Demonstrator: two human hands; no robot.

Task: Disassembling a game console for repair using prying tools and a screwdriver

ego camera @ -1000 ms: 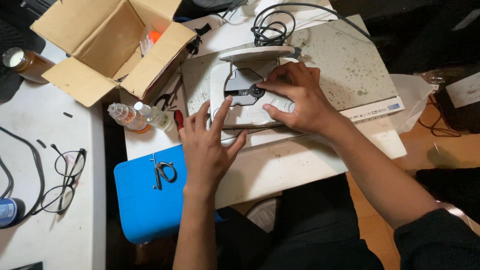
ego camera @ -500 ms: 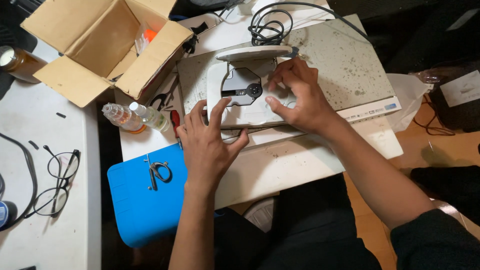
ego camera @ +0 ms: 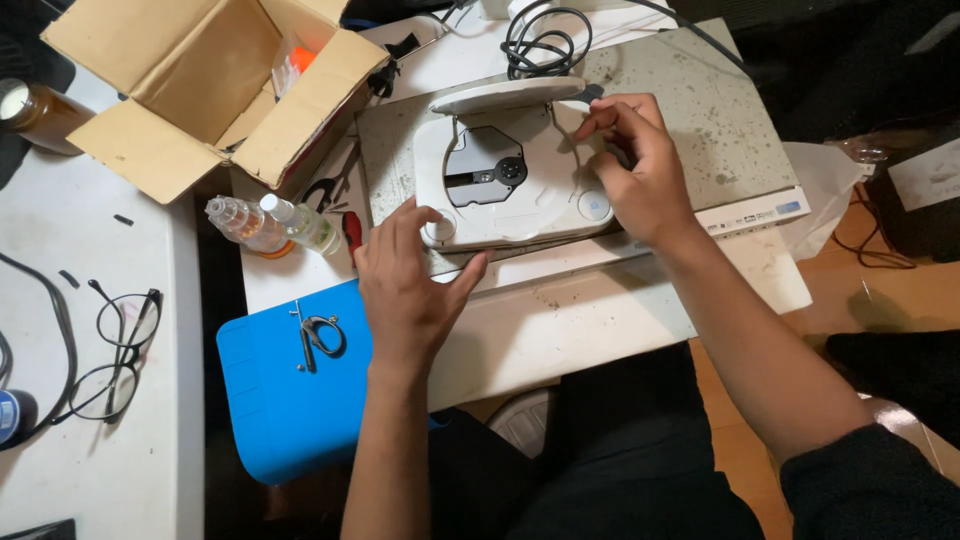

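A small white disc console [ego camera: 515, 190] lies on a speckled grey board [ego camera: 700, 100], its round lid [ego camera: 505, 95] tipped up at the back and the dark disc tray showing. My left hand [ego camera: 410, 290] rests on the console's near left corner, fingers spread over the edge. My right hand [ego camera: 640, 170] grips the console's right side, fingers curled at its far right corner. Neither hand holds a tool.
An open cardboard box [ego camera: 200, 90] stands at the back left. Two small plastic bottles [ego camera: 270, 225] lie beside it. A blue mat [ego camera: 290, 390] carries small metal scissors [ego camera: 318, 335]. Glasses [ego camera: 115, 355] lie on the white table, a coiled black cable [ego camera: 545, 35] behind the console.
The left hand slid from the board's front onto the console's left corner. The right hand shifted from over the disc tray to the console's right side, uncovering the tray.
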